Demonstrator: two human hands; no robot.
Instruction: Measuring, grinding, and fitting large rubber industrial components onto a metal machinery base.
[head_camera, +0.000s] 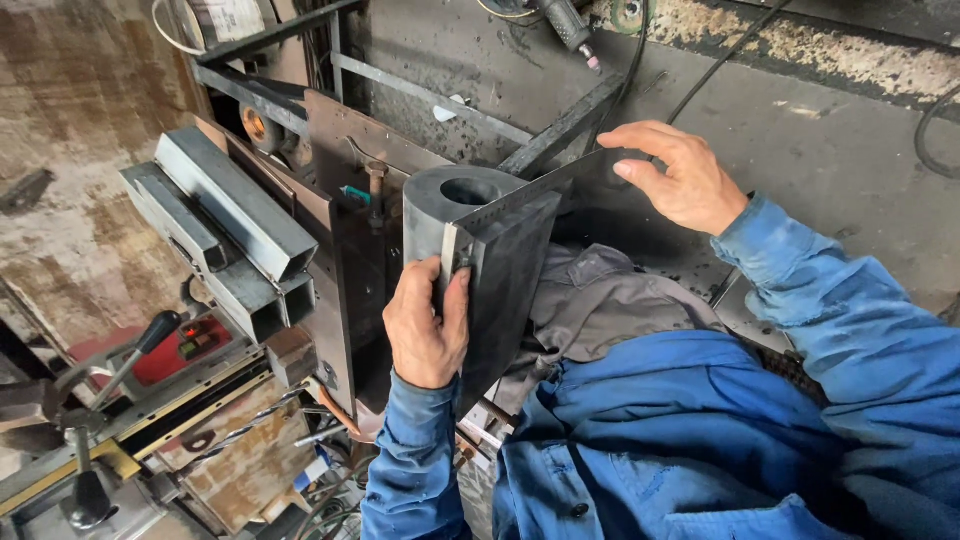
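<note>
left hand (428, 325) grips steel square (520, 195) | blade runs up-right | right hand (678, 175) pinches its far end

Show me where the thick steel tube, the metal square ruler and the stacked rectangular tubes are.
thick steel tube (428, 205), head view, on its curved outer wall.
metal square ruler (530, 190), head view, on the long blade.
stacked rectangular tubes (235, 205), head view, on the upper tube's top face.
</note>
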